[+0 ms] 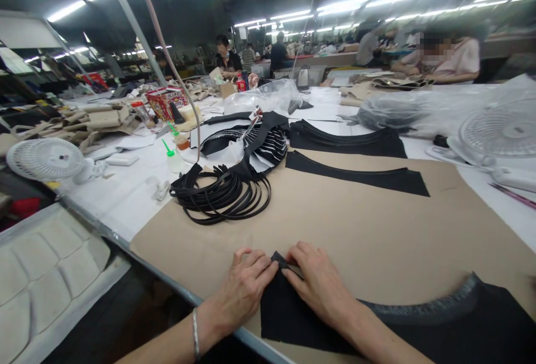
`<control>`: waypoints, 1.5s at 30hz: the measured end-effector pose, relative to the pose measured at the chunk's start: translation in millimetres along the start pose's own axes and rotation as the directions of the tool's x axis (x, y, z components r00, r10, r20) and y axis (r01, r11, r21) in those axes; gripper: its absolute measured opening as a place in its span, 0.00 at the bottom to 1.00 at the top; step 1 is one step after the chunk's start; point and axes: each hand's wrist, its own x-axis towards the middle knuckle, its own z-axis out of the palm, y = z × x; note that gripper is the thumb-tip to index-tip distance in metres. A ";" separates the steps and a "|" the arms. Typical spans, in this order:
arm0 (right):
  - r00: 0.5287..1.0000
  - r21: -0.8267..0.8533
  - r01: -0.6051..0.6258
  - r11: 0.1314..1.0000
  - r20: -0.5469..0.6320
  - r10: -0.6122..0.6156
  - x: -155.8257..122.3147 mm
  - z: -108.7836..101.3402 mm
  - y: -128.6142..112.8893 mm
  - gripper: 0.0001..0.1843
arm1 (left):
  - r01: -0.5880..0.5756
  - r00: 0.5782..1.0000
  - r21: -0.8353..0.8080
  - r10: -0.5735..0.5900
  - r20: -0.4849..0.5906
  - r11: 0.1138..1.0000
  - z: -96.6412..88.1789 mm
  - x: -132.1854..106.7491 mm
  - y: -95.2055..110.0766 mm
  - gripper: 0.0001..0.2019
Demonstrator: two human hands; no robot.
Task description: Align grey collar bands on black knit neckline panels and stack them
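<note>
Garment factory; long cutting tables (125,196); seated workers (444,57)

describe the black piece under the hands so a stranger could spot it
Find the big brown card sheet in front. At its near edge, the left hand and right hand press the pointed corner of a flat black piece. Unlike the black panels and looped strips farther back, it lies under the hands.

Both hands pinched a black fabric piece (293,308) on the brown cardboard sheet (377,224); the left hand (247,288) and right hand (320,283) met at its far corner. Coiled black straps (221,194) lay at the sheet's far left edge.
</note>
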 end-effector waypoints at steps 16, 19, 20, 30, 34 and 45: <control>0.989 0.003 -0.002 1.000 -0.147 0.003 -1.5 23.0 -2.5 0.09 | 0.116 0.980 -0.155 -0.088 0.177 0.981 -18.5 51.1 -18.1 0.15; 0.985 -0.014 0.005 1.000 -0.173 -0.008 -5.3 26.5 -3.1 0.10 | 0.072 0.980 -0.155 -0.041 0.192 0.985 -17.2 53.1 -22.7 0.13; 0.983 -0.022 0.012 1.000 -0.181 -0.016 -6.9 27.3 -3.2 0.10 | 0.053 0.981 -0.154 -0.023 0.192 0.987 -17.0 53.1 -24.2 0.12; 0.957 -0.195 0.116 0.974 -0.241 -0.163 -16.7 33.2 0.1 0.14 | -0.276 0.940 0.038 0.261 0.218 0.961 -29.3 48.8 -40.0 0.12; 0.950 -0.273 0.148 0.951 -0.229 -0.214 -18.8 35.9 1.4 0.17 | -0.331 0.923 0.075 0.306 0.233 0.941 -29.2 47.3 -45.7 0.13; 0.918 -0.434 0.209 0.876 -0.222 -0.329 -20.5 39.6 0.3 0.19 | -0.410 0.898 0.174 0.362 0.250 0.896 -33.6 37.7 -64.4 0.15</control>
